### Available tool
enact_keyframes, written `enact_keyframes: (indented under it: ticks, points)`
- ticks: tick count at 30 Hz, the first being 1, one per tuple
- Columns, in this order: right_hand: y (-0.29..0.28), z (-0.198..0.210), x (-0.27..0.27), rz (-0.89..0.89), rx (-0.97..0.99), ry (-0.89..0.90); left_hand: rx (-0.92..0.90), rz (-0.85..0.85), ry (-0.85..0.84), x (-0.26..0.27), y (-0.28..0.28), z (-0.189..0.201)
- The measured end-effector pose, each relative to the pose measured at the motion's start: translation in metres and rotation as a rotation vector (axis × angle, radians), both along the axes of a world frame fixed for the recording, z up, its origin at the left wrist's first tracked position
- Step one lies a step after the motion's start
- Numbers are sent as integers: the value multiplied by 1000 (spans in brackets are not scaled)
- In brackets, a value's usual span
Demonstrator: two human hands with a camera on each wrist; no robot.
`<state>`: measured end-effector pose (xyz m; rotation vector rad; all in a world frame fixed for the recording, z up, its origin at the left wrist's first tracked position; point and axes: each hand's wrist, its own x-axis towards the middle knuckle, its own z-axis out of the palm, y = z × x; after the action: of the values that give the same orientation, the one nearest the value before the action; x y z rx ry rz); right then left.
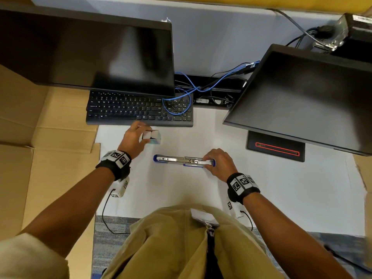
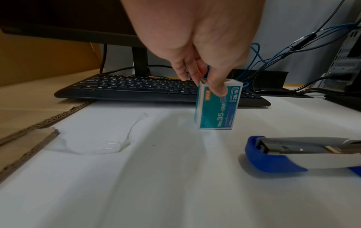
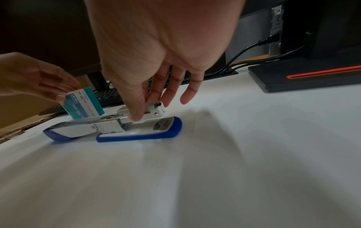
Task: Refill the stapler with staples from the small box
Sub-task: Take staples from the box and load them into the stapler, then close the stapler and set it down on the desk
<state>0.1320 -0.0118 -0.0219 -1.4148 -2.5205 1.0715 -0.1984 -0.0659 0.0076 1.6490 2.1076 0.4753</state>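
The staple box [image 2: 217, 106] is pinched upright by the left hand [image 1: 134, 138] — the opened blue stapler [image 1: 184, 160] is grasped by the right hand [image 1: 219, 163].

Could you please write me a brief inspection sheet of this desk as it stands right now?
Surface: white desk, with flattened cardboard along its left side.
Job's things: stapler lies swung open, metal channel up; staple box is upright, its lower end near or on the desk.
Clutter: clear tape strip stuck on the desk.
Grippers: left hand pinches the box's top; right hand pinches the stapler's metal magazine end.
Cables: blue cable looped over the keyboard; black cables behind.
Surroundings: two dark monitors, a black monitor base with a red stripe.
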Motion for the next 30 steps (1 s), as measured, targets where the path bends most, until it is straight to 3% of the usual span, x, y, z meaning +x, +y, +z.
enact_keyframes:
  ticks: [9,15,20,30]
  points:
    - [-1,2,-5,11,52,-51,-8,-15,28,6,-1,4]
    - [-1,1,-6,0,42,-68,91,-220,64,43,2,6]
    - [-2,3,-7,-13,38,-66,-36,-409,-35,102,-1,-6]
    - [-3,4,-6,-22,24,3,-107,-379,55,149,3,-21]
